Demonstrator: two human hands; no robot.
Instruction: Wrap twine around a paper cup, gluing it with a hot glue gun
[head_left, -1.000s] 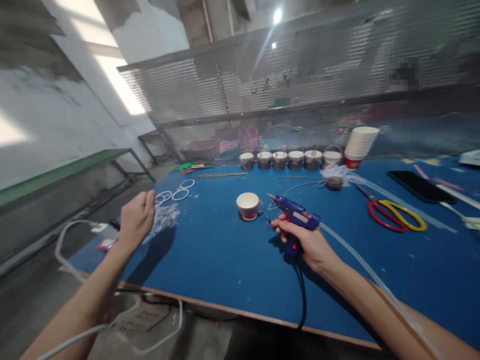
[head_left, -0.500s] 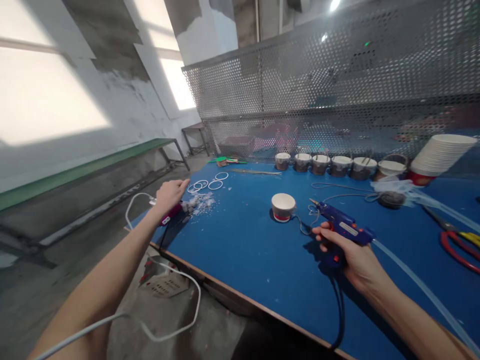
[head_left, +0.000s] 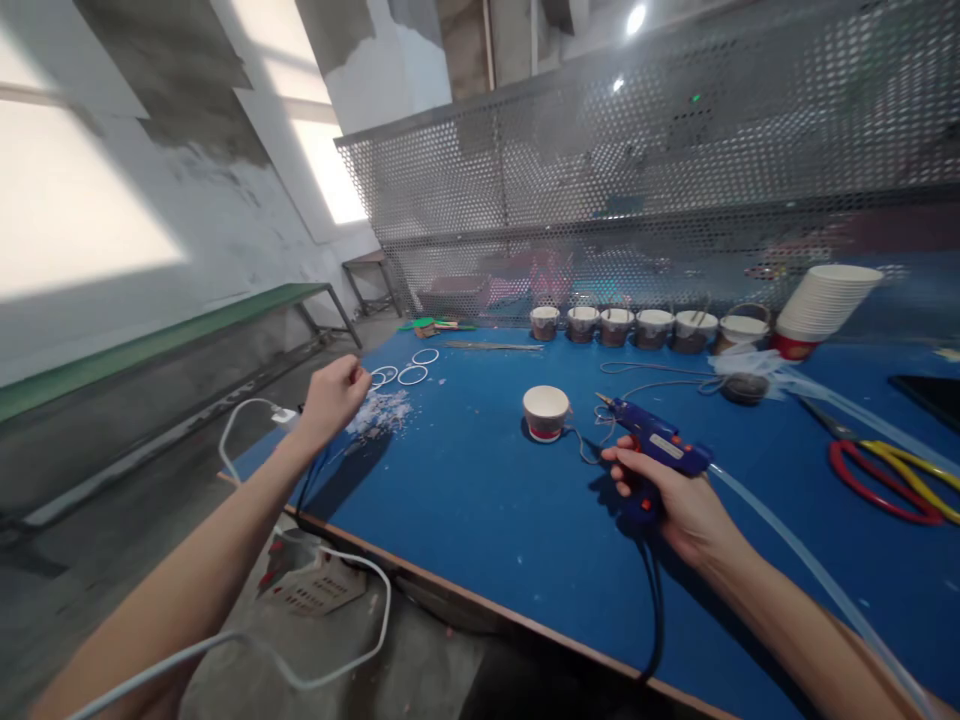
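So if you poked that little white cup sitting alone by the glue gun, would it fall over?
Probably it would slide or tip easily: the paper cup looks thin and light. It stands upright on the smooth blue table, so little would grip it. A thin cord lies against its base and might tug it.

Blue table (head_left: 465,500) with paper cup (head_left: 545,412), white rings (head_left: 412,375), scissors (head_left: 885,468) (red-and-yellow handles).

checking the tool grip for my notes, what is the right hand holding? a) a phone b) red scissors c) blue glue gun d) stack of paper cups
c: the right hand is wrapped round the handle of the blue glue gun, nozzle aimed toward the lone paper cup, while the scissors lie untouched on the table.
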